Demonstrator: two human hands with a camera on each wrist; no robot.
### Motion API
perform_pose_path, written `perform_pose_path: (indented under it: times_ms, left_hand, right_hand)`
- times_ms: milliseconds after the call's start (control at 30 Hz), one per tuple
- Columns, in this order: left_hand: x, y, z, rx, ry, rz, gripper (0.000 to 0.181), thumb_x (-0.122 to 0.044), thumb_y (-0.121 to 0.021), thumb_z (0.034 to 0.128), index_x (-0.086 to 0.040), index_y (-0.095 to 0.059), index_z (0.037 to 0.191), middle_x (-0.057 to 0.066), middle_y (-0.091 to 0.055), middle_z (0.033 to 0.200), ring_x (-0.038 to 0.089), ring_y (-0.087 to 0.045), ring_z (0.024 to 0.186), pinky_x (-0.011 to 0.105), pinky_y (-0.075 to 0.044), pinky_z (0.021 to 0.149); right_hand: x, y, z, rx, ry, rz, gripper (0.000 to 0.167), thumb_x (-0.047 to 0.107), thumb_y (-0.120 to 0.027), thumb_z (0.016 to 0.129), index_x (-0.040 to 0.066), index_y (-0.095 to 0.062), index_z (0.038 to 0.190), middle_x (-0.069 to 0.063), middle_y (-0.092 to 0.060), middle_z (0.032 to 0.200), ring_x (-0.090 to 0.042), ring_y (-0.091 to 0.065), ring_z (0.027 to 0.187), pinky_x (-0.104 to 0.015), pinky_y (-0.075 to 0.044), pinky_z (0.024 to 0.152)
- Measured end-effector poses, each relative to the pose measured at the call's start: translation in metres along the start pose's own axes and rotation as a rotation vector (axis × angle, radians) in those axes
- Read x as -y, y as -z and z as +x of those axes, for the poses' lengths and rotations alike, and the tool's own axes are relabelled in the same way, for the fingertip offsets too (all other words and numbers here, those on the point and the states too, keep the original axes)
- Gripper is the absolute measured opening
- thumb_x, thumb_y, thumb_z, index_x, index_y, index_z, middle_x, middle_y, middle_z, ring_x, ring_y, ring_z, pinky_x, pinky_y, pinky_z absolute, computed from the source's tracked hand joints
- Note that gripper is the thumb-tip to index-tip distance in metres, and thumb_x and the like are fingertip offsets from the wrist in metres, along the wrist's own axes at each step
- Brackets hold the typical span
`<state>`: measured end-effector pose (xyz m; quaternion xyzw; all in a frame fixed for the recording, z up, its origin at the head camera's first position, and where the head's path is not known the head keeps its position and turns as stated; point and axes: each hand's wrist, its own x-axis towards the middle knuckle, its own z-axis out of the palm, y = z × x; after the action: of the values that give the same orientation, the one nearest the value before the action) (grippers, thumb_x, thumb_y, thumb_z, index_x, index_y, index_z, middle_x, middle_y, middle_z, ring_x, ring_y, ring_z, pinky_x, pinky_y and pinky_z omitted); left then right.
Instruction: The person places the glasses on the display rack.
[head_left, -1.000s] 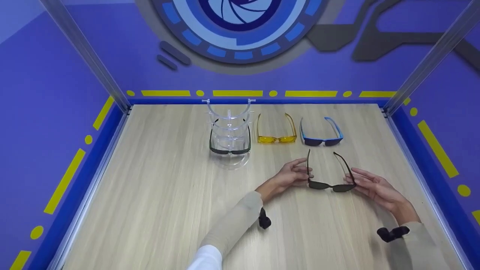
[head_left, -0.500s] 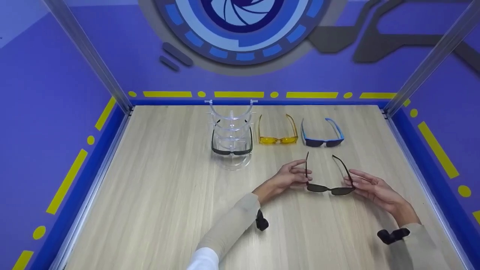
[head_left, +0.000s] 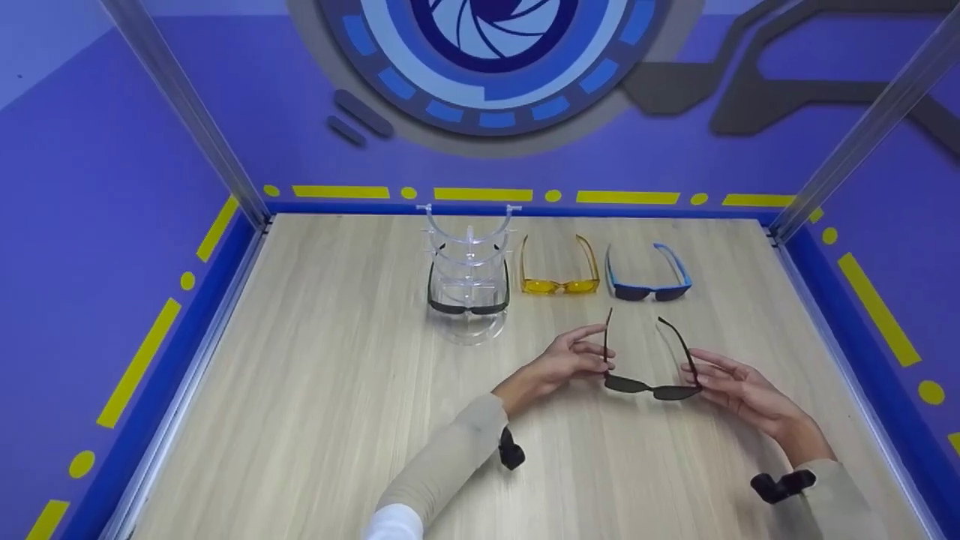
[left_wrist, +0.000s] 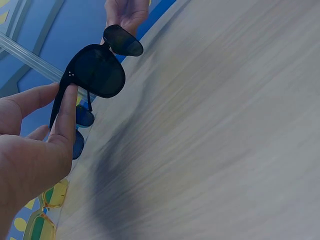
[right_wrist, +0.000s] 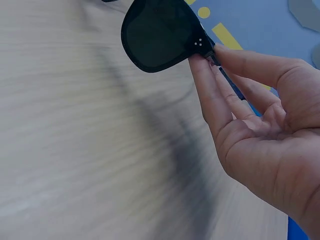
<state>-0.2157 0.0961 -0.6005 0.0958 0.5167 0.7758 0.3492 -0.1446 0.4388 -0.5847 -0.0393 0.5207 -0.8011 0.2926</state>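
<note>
A pair of black sunglasses, arms unfolded, is held between both hands just above the table, lenses facing the person. My left hand pinches its left side by the hinge; the left wrist view shows thumb and fingers on either side of the black arm beside the lens. At the opposite hinge, my right hand pinches the frame, and in the right wrist view the dark lens sticks out past the fingertips. A shadow falls on the tabletop beneath.
A clear display stand stands left of the hands, with dark-lensed glasses on a lower tier. To its right lie yellow glasses and blue-framed sunglasses, both unfolded. Blue panels wall in the wooden table.
Both hands have drifted slightly left and toward the person, carrying the black sunglasses with them. The grip looks the same, and the head view has shifted a little.
</note>
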Motion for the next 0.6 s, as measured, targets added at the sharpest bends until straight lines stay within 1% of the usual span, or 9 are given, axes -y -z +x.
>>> perform_pose_path:
  times_ms: [67, 200, 333, 400, 467, 600]
  left_hand:
    - [0.0, 0.002, -0.004, -0.002, -0.003, -0.001, 0.075, 0.016, -0.063, 0.0889, -0.006, -0.039, 0.156, 0.032, -0.062, 0.133, 0.017, -0.074, 0.097, 0.04, -0.06, 0.096]
    - [-0.001, 0.006, -0.011, -0.008, 0.001, -0.011, 0.074, 0.017, -0.063, 0.0884, -0.007, -0.042, 0.155, 0.026, -0.068, 0.126, 0.017, -0.074, 0.095, 0.034, -0.063, 0.091]
    - [-0.004, 0.01, -0.019, -0.008, -0.013, -0.009, 0.072, 0.017, -0.064, 0.0877, -0.008, -0.045, 0.152, 0.028, -0.068, 0.125, 0.016, -0.074, 0.094, 0.032, -0.062, 0.091]
    - [-0.005, 0.012, -0.022, -0.009, -0.023, -0.004, 0.071, 0.017, -0.064, 0.0875, -0.007, -0.045, 0.152, 0.027, -0.069, 0.124, 0.016, -0.074, 0.093, 0.032, -0.062, 0.092]
    - [-0.008, 0.015, -0.026, -0.009, -0.029, -0.003, 0.071, 0.017, -0.064, 0.0872, -0.007, -0.046, 0.151, 0.024, -0.071, 0.121, 0.016, -0.074, 0.093, 0.032, -0.062, 0.092]
    - [-0.01, 0.022, -0.036, -0.011, -0.023, -0.014, 0.073, 0.016, -0.064, 0.0873, -0.006, -0.043, 0.153, 0.019, -0.072, 0.119, 0.015, -0.074, 0.093, 0.032, -0.062, 0.091]
  right_hand:
    - [-0.002, -0.003, 0.001, 0.003, -0.007, 0.007, 0.054, -0.009, -0.034, 0.106, 0.019, -0.052, 0.148, -0.006, -0.065, 0.141, -0.016, -0.063, 0.13, -0.026, -0.055, 0.104]
    - [-0.004, -0.009, 0.002, 0.014, -0.016, 0.019, 0.053, -0.009, -0.035, 0.106, 0.02, -0.052, 0.147, -0.005, -0.068, 0.138, -0.016, -0.063, 0.129, -0.025, -0.055, 0.103]
    - [-0.003, -0.015, 0.005, 0.032, -0.016, -0.006, 0.053, -0.008, -0.035, 0.106, 0.019, -0.05, 0.149, -0.005, -0.068, 0.137, -0.015, -0.063, 0.129, -0.024, -0.055, 0.101]
    - [-0.002, -0.019, 0.007, 0.028, -0.019, -0.032, 0.053, -0.008, -0.036, 0.106, 0.019, -0.048, 0.15, -0.004, -0.068, 0.138, -0.014, -0.063, 0.129, -0.024, -0.055, 0.102]
    - [-0.001, -0.023, 0.009, 0.004, -0.035, -0.053, 0.052, -0.006, -0.038, 0.107, 0.021, -0.049, 0.15, -0.003, -0.068, 0.137, -0.013, -0.064, 0.128, -0.024, -0.055, 0.102]
    - [-0.001, -0.032, 0.014, -0.012, -0.045, -0.079, 0.051, -0.005, -0.041, 0.106, 0.019, -0.047, 0.151, 0.0, -0.07, 0.134, -0.011, -0.065, 0.125, -0.025, -0.056, 0.102]
